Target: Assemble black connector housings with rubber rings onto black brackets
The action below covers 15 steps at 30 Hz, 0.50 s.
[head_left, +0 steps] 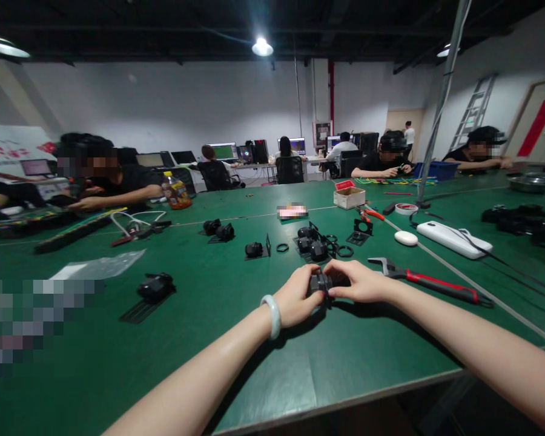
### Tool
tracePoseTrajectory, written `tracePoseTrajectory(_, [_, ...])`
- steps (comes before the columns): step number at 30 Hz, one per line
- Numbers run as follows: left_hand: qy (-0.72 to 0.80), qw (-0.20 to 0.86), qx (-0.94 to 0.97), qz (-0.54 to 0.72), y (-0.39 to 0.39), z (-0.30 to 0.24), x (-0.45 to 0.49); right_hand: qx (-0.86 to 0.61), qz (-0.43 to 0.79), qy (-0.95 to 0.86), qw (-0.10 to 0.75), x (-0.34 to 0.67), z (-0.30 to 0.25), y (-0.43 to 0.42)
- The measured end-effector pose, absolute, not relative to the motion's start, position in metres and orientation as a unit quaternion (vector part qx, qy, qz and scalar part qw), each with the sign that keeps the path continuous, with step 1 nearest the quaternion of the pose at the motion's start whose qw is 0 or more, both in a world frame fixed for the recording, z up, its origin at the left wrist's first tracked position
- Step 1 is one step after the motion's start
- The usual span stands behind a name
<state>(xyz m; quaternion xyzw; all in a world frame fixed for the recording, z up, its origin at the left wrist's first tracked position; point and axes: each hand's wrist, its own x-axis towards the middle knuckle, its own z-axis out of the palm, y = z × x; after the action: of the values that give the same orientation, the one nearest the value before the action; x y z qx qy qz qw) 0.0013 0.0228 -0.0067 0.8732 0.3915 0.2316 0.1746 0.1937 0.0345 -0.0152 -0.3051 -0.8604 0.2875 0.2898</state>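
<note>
Between my two hands is a black cable gland, just above the green table. My left hand grips its left part with thumb and fingers. On the other side my right hand pinches the threaded end; the fingers hide much of it. Just beyond lies a cluster of similar black fittings with loose black rings. One fitting on a slotted black bracket rests at the left, and others stand farther back. An adjustable wrench with a red and black handle lies right of my right hand.
A white power bank and a white oval object lie at the right. Pliers sit by a small box. A metal pole rises from the table. A drink bottle stands left; co-workers sit across the table.
</note>
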Motion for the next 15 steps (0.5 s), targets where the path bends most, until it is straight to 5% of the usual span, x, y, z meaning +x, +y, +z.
tracePoseTrajectory(15, [0.406, 0.152, 0.881, 0.190, 0.0234, -0.0014, 0.0057, -0.304, 0.281, -0.861, 0.295, 0.1934, -0.0153, 0.0338])
